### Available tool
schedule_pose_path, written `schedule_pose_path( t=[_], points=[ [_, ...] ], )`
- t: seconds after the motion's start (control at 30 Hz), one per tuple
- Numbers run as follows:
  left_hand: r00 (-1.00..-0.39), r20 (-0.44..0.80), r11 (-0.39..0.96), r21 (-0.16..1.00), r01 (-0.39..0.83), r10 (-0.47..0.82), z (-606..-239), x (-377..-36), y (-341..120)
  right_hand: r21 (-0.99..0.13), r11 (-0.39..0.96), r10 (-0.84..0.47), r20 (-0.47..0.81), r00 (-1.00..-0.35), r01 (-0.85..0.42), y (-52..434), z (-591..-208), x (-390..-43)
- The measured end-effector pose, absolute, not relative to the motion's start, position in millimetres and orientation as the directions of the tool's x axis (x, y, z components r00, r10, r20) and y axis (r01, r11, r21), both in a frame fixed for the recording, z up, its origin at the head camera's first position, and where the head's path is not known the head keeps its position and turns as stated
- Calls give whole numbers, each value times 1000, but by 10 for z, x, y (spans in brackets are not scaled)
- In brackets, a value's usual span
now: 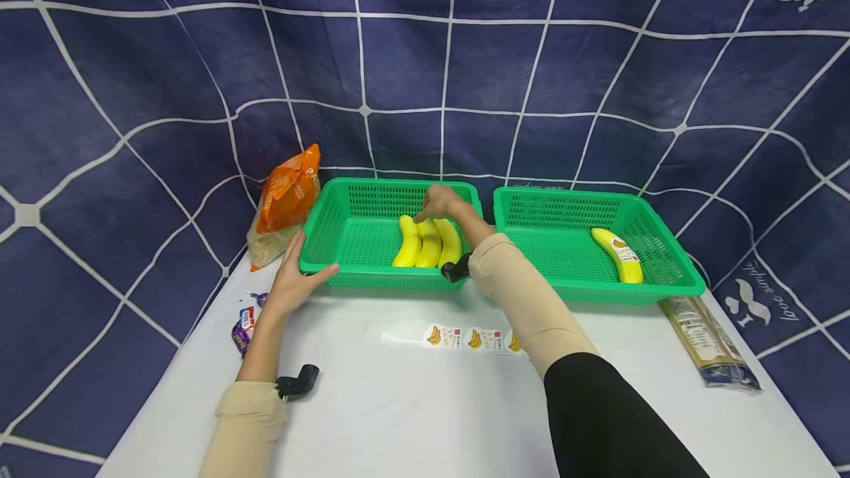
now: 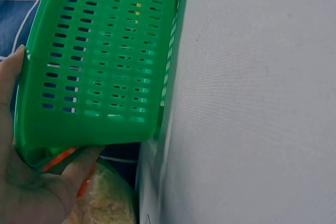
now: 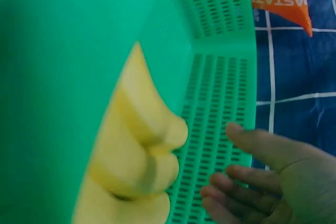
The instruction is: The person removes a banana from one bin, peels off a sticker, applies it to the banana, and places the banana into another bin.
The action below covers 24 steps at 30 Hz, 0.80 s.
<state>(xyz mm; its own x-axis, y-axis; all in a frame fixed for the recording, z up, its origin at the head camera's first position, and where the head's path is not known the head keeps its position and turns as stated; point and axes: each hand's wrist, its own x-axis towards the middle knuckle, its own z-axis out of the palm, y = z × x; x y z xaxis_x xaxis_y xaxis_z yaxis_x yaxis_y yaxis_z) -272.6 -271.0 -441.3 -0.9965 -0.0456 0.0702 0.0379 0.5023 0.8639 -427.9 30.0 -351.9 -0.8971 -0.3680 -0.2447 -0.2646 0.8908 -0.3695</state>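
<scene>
Three yellow bananas lie side by side at the right of the left green basket. My right hand is over the basket's back part, just behind the bananas. In the right wrist view the thumb and loosely bent fingers stand apart from the bananas, holding nothing. My left hand rests at the same basket's front left corner. The left wrist view shows its thumb and a finger on either side of that corner, mostly straight. In the right green basket lies one banana bearing a label.
A strip of banana stickers lies on the white table. An orange-topped bag stands left of the baskets. Small wrapped sweets lie at the left edge, and a flat packet at the right.
</scene>
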Motion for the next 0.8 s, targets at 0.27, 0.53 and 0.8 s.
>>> schedule_pose_path(
  t=[0.27, 0.53, 0.8],
  points=[
    [-996, 78, 475, 878, 50, -39, -4439, -2751, -2712, -362, 900, -355, -286, -890, -242, 229, -3584, -4380],
    [-996, 78, 479, 876, 51, -37, -4384, -2749, -2744, -368, 908, -335, -348, -875, -202, 115, -3617, -4477],
    [-997, 62, 470, 882, 34, -45, -4421, -2720, -2724, -298, 931, -313, -360, -879, -210, 39, -3663, -4630]
  ],
)
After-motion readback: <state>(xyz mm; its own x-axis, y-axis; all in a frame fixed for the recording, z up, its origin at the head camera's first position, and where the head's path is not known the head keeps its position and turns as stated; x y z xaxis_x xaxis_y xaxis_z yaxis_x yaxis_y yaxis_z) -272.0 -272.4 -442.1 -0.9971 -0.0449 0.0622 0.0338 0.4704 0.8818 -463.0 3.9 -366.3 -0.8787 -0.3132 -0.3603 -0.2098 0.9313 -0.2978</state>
